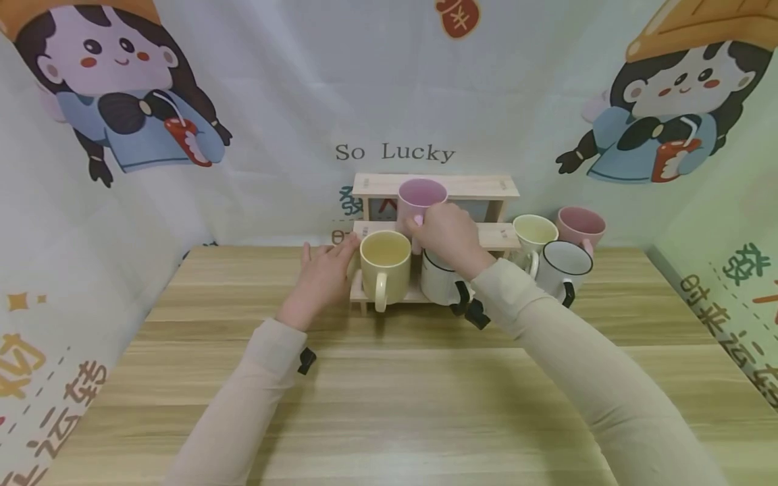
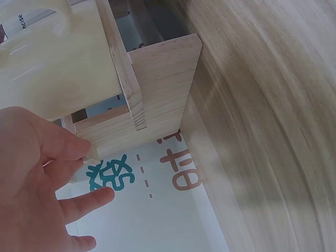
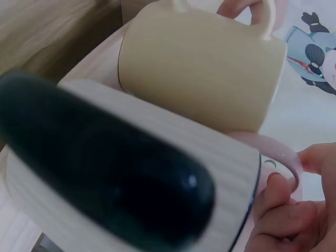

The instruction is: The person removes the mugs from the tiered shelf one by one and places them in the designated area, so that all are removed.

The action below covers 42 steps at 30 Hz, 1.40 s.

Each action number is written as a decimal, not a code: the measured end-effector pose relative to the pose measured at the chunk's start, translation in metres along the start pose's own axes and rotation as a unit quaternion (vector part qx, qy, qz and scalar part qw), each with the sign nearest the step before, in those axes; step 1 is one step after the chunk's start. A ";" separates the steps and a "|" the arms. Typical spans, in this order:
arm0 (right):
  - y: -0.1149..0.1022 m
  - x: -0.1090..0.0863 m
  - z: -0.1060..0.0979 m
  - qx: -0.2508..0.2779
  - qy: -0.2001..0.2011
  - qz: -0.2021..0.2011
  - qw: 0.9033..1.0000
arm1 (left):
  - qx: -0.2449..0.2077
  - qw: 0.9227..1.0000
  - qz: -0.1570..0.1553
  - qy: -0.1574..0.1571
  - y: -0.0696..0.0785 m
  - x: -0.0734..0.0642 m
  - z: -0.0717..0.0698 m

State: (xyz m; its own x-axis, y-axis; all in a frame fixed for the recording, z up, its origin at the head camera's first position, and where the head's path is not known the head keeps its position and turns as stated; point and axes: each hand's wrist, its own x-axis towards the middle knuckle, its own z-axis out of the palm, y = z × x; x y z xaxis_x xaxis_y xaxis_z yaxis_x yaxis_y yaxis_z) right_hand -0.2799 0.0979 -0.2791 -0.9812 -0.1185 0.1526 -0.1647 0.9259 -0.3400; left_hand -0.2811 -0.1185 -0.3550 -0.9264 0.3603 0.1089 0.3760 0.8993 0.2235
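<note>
Two of six visible mugs, a yellow mug and a lower white mug, stand upright on the bottom tier of the wooden rack, handles facing the person. Loading of this tier appears complete.

A pink mug is upright at the middle tier, behind the bottom pair. The right hand pinches its handle; whether the base touches the tier cannot be told, as the lower white mug and the hand block the view. Placement of this unit is therefore judged unfinished: the handle is not yet released.

The left hand pinches the left end of the middle tier between thumb and finger, apparently steadying the rack.

Three units are off the rack, grouped on the table to its right: a pale green mug, a dark pink mug and an outer white mug. Judged overall, work is partway through.
</note>
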 end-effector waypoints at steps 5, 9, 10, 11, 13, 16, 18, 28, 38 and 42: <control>-0.005 0.001 0.010 -0.008 0.008 0.016 1.000 | -0.001 1.000 -0.006 -0.007 -0.001 0.000 0.000; -0.007 -0.001 0.016 -0.001 0.028 0.023 0.999 | -0.001 1.000 -0.005 -0.008 -0.001 -0.001 0.000; -0.007 -0.002 0.017 0.006 0.035 0.023 0.999 | 0.000 1.000 -0.005 -0.007 -0.001 -0.002 0.000; -0.006 -0.002 0.018 0.011 0.043 0.022 0.999 | 0.001 1.000 -0.005 -0.007 -0.001 -0.002 0.000; -0.005 -0.003 0.020 0.032 0.061 0.016 0.997 | 0.002 1.000 -0.005 -0.005 -0.001 -0.002 0.000; -0.004 -0.004 0.023 0.055 0.085 0.003 0.995 | 0.006 1.000 -0.005 -0.005 -0.001 -0.002 0.000; -0.003 -0.005 0.025 0.068 0.098 -0.005 0.993 | 0.007 1.000 -0.005 -0.004 -0.001 -0.002 -0.001; -0.004 -0.006 0.036 0.082 0.155 0.000 0.985 | 0.003 1.000 -0.004 -0.001 -0.001 -0.002 0.001; -0.002 -0.006 0.035 0.080 0.207 -0.013 0.975 | 0.001 1.000 -0.002 0.002 0.001 -0.002 0.000; -0.002 -0.006 0.033 0.086 0.215 -0.020 0.973 | 0.003 1.000 -0.004 0.000 0.000 -0.001 0.000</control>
State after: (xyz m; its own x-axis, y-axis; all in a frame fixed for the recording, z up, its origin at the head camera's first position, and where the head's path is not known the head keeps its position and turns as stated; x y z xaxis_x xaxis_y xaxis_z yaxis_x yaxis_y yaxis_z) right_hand -0.2767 0.0851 -0.3104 -0.8464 0.0415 0.5309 -0.2534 0.8454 -0.4701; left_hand -0.2798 -0.1187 -0.3547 -0.9291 0.3539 0.1072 0.3693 0.9032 0.2189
